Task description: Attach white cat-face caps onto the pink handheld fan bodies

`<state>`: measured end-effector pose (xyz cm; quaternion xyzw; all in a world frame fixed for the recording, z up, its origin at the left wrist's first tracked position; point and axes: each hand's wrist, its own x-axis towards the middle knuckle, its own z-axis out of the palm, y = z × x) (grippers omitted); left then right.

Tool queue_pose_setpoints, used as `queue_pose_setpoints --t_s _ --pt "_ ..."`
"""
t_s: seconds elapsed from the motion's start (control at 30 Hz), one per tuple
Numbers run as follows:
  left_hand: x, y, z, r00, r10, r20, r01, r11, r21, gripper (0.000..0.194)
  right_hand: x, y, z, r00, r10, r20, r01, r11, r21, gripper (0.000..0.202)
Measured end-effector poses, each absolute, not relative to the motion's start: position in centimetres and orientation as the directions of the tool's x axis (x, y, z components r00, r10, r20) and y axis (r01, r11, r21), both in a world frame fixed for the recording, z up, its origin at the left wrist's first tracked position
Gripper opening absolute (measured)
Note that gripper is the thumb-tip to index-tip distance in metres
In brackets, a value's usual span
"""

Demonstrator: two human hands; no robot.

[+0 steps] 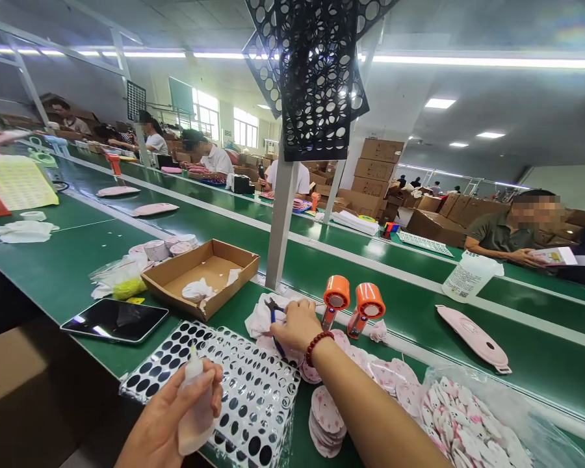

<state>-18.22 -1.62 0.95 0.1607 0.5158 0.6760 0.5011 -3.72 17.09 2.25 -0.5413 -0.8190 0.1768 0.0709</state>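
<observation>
My left hand [168,416] is wrapped round a translucent squeeze bottle [195,409] with a pointed nozzle, above a white sheet [258,370] set with rows of black discs. My right hand [297,328], a red bead bracelet at its wrist, reaches over a crumpled white cloth [258,318]. Its fingers bend downward and their tips are hidden; whatever they hold cannot be made out. Pliers with blue handles [274,318] lie against the thumb side. Just right of this hand stand two orange handheld fans [336,296]. Pink printed round pieces [326,416] are stacked beneath my right forearm.
A shallow cardboard box [205,305] with scraps stands behind a black tablet [117,320]. At right lie a plastic bag of printed pieces [468,422] and a pink flat part [472,338]. A grey post [280,227] rises mid-bench. People sit across the green bench.
</observation>
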Motion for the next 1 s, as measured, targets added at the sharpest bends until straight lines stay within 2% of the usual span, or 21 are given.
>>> queue_pose_setpoints --t_s 0.13,0.3,0.53,0.67,0.7,0.77,0.83,0.87,0.9,0.97,1.0 --pt "-18.2 -0.7 0.7 -0.448 0.838 -0.311 -0.513 0.044 0.857 0.04 -4.4 17.3 1.7 -0.398 0.902 -0.167 0.891 0.337 -0.304 0.056" --pt "-18.0 -0.4 0.5 -0.429 0.852 -0.299 -0.498 0.053 0.866 0.036 -4.5 18.3 1.7 -0.411 0.889 -0.2 0.893 0.349 -0.284 0.041" --pt "-17.0 -0.2 2.5 -0.429 0.872 -0.236 -0.481 0.0 0.877 0.028 -3.8 17.5 2.0 -0.361 0.932 -0.006 0.844 0.324 -0.428 0.031" --pt "-16.7 -0.5 3.4 -0.422 0.881 -0.211 -0.486 -0.024 0.874 0.026 -2.7 15.2 3.9 -0.365 0.915 0.171 0.745 0.397 -0.537 0.038" --pt "-16.8 -0.6 3.3 -0.421 0.881 -0.215 -0.49 -0.022 0.872 0.026 -2.1 14.3 4.4 -0.373 0.904 0.208 0.701 0.422 -0.574 0.041" --pt "-17.3 -0.9 3.0 -0.412 0.883 -0.225 -0.491 -0.006 0.871 0.027 -0.7 12.2 5.3 -0.391 0.889 0.239 0.497 0.422 -0.758 0.045" --pt "-17.8 -1.1 2.5 -0.403 0.886 -0.231 -0.491 0.004 0.871 0.032 0.6 9.8 5.8 -0.431 0.88 0.2 0.049 0.245 -0.968 0.046" --pt "-17.9 -1.2 2.4 -0.403 0.883 -0.24 -0.503 0.006 0.864 0.037 1.2 8.6 5.8 -0.467 0.867 0.174 -0.183 0.097 -0.978 0.045" --pt "-18.0 -1.3 2.3 -0.409 0.878 -0.247 -0.518 -0.002 0.855 0.042 1.8 7.4 5.6 -0.506 0.85 0.149 -0.353 -0.047 -0.934 0.044" --pt "-17.5 -1.5 2.4 -0.452 0.849 -0.274 -0.548 -0.023 0.836 0.054 2.5 5.4 4.7 -0.552 0.827 0.108 -0.452 -0.188 -0.872 0.045" --pt "-17.1 -1.7 2.6 -0.474 0.828 -0.299 -0.564 -0.025 0.826 0.06 2.7 4.5 4.0 -0.545 0.832 0.104 -0.418 -0.162 -0.894 0.046"
